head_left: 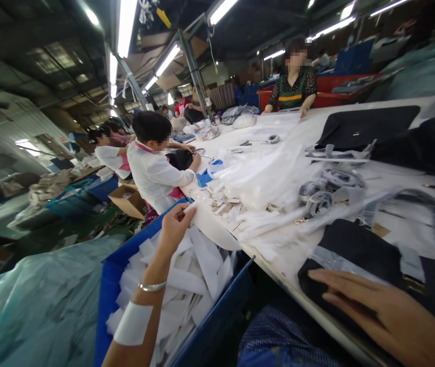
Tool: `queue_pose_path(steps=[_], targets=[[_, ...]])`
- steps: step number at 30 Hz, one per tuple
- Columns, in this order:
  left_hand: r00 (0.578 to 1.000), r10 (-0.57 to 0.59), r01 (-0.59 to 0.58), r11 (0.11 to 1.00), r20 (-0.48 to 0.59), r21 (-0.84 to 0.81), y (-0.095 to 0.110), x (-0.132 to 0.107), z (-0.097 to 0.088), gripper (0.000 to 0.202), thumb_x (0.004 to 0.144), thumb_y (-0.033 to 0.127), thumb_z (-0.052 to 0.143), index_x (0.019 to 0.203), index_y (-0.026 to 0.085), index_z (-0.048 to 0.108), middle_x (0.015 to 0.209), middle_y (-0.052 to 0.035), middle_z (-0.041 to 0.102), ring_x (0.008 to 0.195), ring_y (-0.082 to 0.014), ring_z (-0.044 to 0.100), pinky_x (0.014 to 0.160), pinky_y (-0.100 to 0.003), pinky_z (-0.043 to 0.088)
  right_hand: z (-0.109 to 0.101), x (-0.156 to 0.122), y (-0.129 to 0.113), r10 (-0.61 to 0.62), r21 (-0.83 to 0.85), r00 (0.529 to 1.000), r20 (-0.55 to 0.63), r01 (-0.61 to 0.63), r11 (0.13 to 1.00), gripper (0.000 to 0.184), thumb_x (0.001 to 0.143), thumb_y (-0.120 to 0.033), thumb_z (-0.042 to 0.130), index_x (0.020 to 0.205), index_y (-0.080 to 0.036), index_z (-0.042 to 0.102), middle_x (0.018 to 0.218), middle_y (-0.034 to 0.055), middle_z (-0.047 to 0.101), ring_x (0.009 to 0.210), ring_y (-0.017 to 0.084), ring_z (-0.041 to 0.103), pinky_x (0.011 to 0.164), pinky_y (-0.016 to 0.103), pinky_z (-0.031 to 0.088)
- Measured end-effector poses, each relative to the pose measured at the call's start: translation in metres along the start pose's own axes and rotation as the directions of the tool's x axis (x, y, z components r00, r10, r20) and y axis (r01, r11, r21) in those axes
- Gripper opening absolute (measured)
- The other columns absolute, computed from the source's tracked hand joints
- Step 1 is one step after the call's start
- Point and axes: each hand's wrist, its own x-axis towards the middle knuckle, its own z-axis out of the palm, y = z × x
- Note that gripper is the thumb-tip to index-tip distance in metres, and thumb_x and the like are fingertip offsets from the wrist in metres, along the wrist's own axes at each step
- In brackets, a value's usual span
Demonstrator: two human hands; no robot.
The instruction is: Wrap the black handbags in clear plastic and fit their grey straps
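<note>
My left hand (175, 224) reaches over a blue bin (110, 285) full of white paper strips (194, 275) and pinches the end of one white strip (211, 229) between thumb and fingers. A silver bracelet and a white patch sit on that forearm. My right hand (378, 311) lies flat with fingers stretched out on a dark garment in clear plastic (358, 250) at the near edge of the white table (278, 255).
Clear plastic bags (263, 176), grey straps (320, 193), paper tags and more dark garments (362, 127) cover the table. A person in white (154, 171) sits at the left edge, another person (296, 84) at the far end. A plastic-covered heap (37, 306) and a cardboard box (127, 200) stand left.
</note>
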Motion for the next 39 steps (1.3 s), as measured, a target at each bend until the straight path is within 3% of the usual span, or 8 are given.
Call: queue_pose_path(steps=[7, 14, 19, 27, 31, 34, 36, 39], targets=[[0.983, -0.005, 0.097, 0.864, 0.184, -0.494, 0.109, -0.02, 0.074, 0.036, 0.083, 0.05, 0.072, 0.093, 0.016, 0.068, 0.058, 0.0059, 0.052, 0.046, -0.0049, 0.041, 0.043, -0.016, 0.031, -0.007, 0.058, -0.056, 0.07, 0.23, 0.977, 0.201, -0.117, 0.966, 0.048, 0.094, -0.049, 0.053, 0.13, -0.02, 0.066, 0.102, 0.0072, 0.076, 0.069, 0.019, 0.066, 0.064, 0.03, 0.052], [0.867, 0.173, 0.33, 0.505, 0.468, -0.797, 0.148, -0.03, 0.163, 0.051, 0.092, 0.063, 0.051, 0.12, 0.022, 0.063, 0.102, -0.007, 0.071, 0.054, -0.0081, 0.053, 0.045, -0.019, 0.039, -0.021, 0.05, -0.018, 0.225, 0.621, 0.96, 0.167, -0.279, 0.733, 0.033, 0.088, -0.049, 0.065, 0.101, -0.02, 0.071, 0.085, 0.0027, 0.068, 0.069, 0.016, 0.055, 0.062, 0.028, 0.043], [0.786, 0.192, 0.074, 0.915, 0.588, -0.397, 0.13, -0.032, 0.238, 0.029, 0.091, 0.042, 0.057, 0.099, 0.019, 0.073, 0.095, -0.0063, 0.074, 0.083, -0.0204, 0.064, 0.077, -0.031, 0.049, -0.057, 0.07, 0.041, 0.395, 0.77, 0.907, -0.146, -0.147, 0.622, 0.028, 0.084, -0.051, 0.072, 0.084, -0.024, 0.067, 0.073, -0.001, 0.058, 0.072, 0.016, 0.052, 0.072, 0.03, 0.046], [0.743, 0.054, 0.3, 0.864, 0.667, -0.404, 0.109, -0.027, 0.3, 0.037, 0.095, 0.041, 0.044, 0.107, 0.016, 0.069, 0.101, -0.0093, 0.073, 0.08, -0.0199, 0.068, 0.077, -0.033, 0.052, -0.091, 0.1, 0.108, 0.322, 0.809, 0.945, 0.063, -0.238, 0.538, 0.05, 0.081, -0.067, 0.066, 0.116, -0.032, 0.061, 0.1, 0.0002, 0.056, 0.087, 0.018, 0.054, 0.078, 0.03, 0.049], [0.639, 0.013, 0.721, 0.339, 0.769, -0.605, 0.119, -0.013, 0.291, 0.046, 0.09, 0.034, 0.055, 0.133, 0.019, 0.055, 0.112, -0.01, 0.069, 0.093, -0.0188, 0.069, 0.081, -0.031, 0.055, -0.093, 0.11, 0.113, 0.345, 0.779, 0.922, 0.175, -0.344, 0.524, 0.054, 0.076, -0.037, 0.079, 0.126, -0.033, 0.057, 0.104, -0.0015, 0.061, 0.102, 0.021, 0.057, 0.09, 0.031, 0.048], [0.617, -0.035, 0.785, -0.034, 0.786, -0.618, 0.124, -0.004, 0.287, 0.052, 0.086, 0.041, 0.067, 0.133, 0.022, 0.057, 0.117, -0.009, 0.066, 0.094, -0.0184, 0.067, 0.082, -0.033, 0.057, -0.098, 0.12, 0.117, 0.361, 0.783, 0.898, 0.253, -0.409, 0.468, 0.063, 0.071, -0.027, 0.081, 0.129, -0.033, 0.057, 0.114, 0.0003, 0.067, 0.113, 0.025, 0.059, 0.097, 0.037, 0.048], [0.635, -0.048, 0.772, 0.077, 0.771, -0.631, 0.124, -0.003, 0.292, 0.048, 0.082, 0.044, 0.073, 0.12, 0.017, 0.064, 0.112, -0.0095, 0.067, 0.094, -0.0189, 0.066, 0.081, -0.031, 0.057, -0.1, 0.128, 0.123, 0.402, 0.756, 0.867, 0.295, -0.469, 0.456, 0.058, 0.072, -0.03, 0.081, 0.126, -0.03, 0.061, 0.121, 0.0036, 0.068, 0.115, 0.027, 0.061, 0.096, 0.04, 0.05], [0.671, 0.006, 0.64, 0.499, 0.741, -0.584, 0.12, -0.008, 0.304, 0.038, 0.084, 0.044, 0.071, 0.108, 0.014, 0.069, 0.096, -0.0087, 0.071, 0.087, -0.0205, 0.066, 0.076, -0.032, 0.055, -0.1, 0.138, 0.14, 0.548, 0.664, 0.801, 0.24, -0.547, 0.509, 0.038, 0.073, -0.04, 0.083, 0.105, -0.023, 0.072, 0.112, 0.007, 0.073, 0.105, 0.028, 0.066, 0.086, 0.039, 0.056]])
